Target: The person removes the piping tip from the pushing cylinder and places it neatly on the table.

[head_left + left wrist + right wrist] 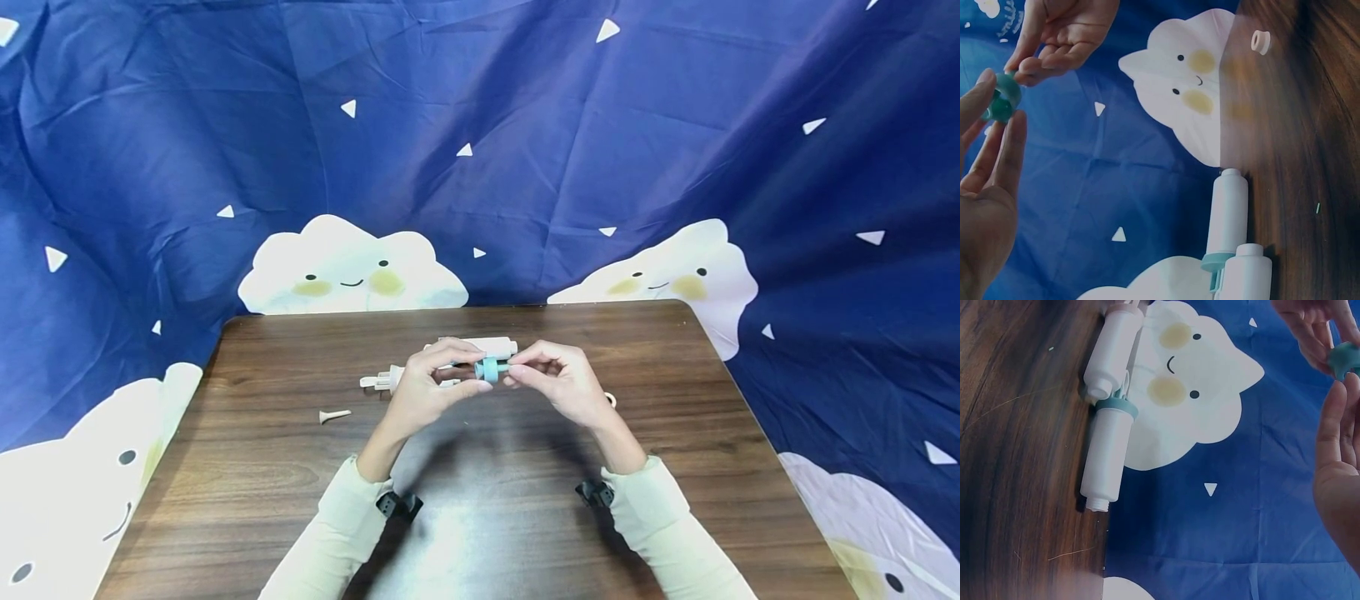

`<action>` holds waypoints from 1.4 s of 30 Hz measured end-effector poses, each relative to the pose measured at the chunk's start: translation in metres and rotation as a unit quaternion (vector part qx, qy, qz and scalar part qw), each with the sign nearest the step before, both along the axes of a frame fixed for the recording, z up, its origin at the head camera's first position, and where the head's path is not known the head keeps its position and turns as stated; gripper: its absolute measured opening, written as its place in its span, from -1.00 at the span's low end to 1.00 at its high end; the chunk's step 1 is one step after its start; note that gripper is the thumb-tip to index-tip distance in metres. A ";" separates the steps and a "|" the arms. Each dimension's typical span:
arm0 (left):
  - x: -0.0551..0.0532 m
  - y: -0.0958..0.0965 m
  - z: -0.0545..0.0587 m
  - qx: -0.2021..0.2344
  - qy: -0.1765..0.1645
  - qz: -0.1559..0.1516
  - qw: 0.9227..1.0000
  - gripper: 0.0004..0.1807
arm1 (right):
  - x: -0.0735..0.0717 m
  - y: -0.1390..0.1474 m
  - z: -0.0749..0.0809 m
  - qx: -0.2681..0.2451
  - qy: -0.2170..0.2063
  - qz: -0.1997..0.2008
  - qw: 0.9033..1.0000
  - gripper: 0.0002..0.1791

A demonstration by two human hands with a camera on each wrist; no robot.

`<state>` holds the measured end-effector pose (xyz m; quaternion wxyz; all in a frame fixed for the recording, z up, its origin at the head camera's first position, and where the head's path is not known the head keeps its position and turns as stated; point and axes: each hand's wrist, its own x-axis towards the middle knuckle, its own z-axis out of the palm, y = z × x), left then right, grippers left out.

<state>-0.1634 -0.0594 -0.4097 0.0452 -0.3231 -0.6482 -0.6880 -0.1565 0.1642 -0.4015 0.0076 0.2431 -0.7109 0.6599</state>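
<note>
Over the middle of the table, both hands hold a small teal plastic piece point(491, 368) with a round collar and a thin stem. My left hand point(427, 387) grips the collar end between thumb and fingers. From the other side, my right hand point(562, 383) pinches the stem with its fingertips. In the left wrist view, the teal piece point(1007, 97) shows a rounded, hollow-looking body. Just behind the hands lies a white cylinder with a narrow neck point(498, 345), a teal collar point(1117, 405) at its other end. A second white cylinder point(1113, 353) has a pale pinkish collar and lies partly behind the left hand.
A small beige stemmed piece point(333, 416) lies left of the left hand. Beyond the right hand is a beige ring-like piece point(1260, 42), mostly hidden in the head view. The brown wooden table point(247, 500) ends at a blue cloud-print cloth point(525, 125).
</note>
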 end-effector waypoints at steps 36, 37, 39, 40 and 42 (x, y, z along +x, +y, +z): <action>0.000 0.002 -0.002 0.010 -0.016 -0.018 1.000 -0.58 | -0.002 -0.011 0.000 0.001 0.003 -0.010 1.000 -0.86; 0.000 0.002 -0.002 0.010 -0.018 -0.016 1.000 -0.58 | -0.002 -0.011 0.000 0.000 0.002 -0.010 1.000 -0.85; 0.002 0.002 0.001 0.011 -0.020 -0.013 1.000 -0.58 | -0.002 -0.011 0.000 0.001 -0.001 -0.010 1.000 -0.84; 0.002 0.002 0.003 0.012 -0.020 -0.012 1.000 -0.58 | -0.002 -0.012 0.000 0.000 -0.005 -0.010 1.000 -0.83; 0.004 0.001 0.007 0.011 -0.020 -0.007 1.000 -0.58 | -0.003 -0.012 0.000 -0.004 -0.014 -0.008 1.000 -0.81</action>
